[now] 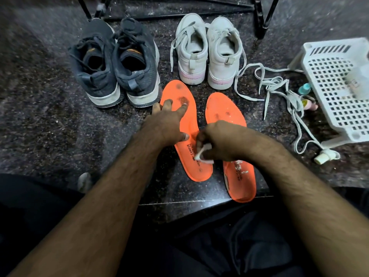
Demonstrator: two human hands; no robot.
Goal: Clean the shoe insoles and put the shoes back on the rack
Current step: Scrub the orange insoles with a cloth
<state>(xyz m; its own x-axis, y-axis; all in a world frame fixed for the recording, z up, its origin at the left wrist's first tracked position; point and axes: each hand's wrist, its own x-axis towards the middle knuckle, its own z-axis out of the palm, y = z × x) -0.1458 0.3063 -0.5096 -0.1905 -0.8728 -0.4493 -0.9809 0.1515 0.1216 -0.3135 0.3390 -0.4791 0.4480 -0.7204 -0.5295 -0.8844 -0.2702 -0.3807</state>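
head view: two orange insoles lie side by side on the dark speckled floor point(50, 120), toes pointing away from the person. left insole point(196, 166) has dark smudges near the toe; right insole point(239, 176) has white crumbs on its heel half and a few by the toe. left hand point(167, 124) is released, fingers spread & straight, pressing flat on the toe half of the left insole, thumb lying across its middle. right hand point(219, 140) is clenched round a small white wad point(203, 153), prob tissue or cloth, which touches the left insole's heel half; the hand also covers the middle of the right insole.

beyond the insoles: dark blue shoes point(115, 64) at left, white shoes point(207, 54) at right, heels toward the person, both pairs standing on the floor just in front of the black rack legs point(261, 19). white laces point(279, 90) trail loose over the floor w/ a white perforated basket point(339, 108) tipped at far right. small bottles point(307, 96) sit beside the basket, blurred. white nozzle piece point(325, 155) lies near its lower corner.
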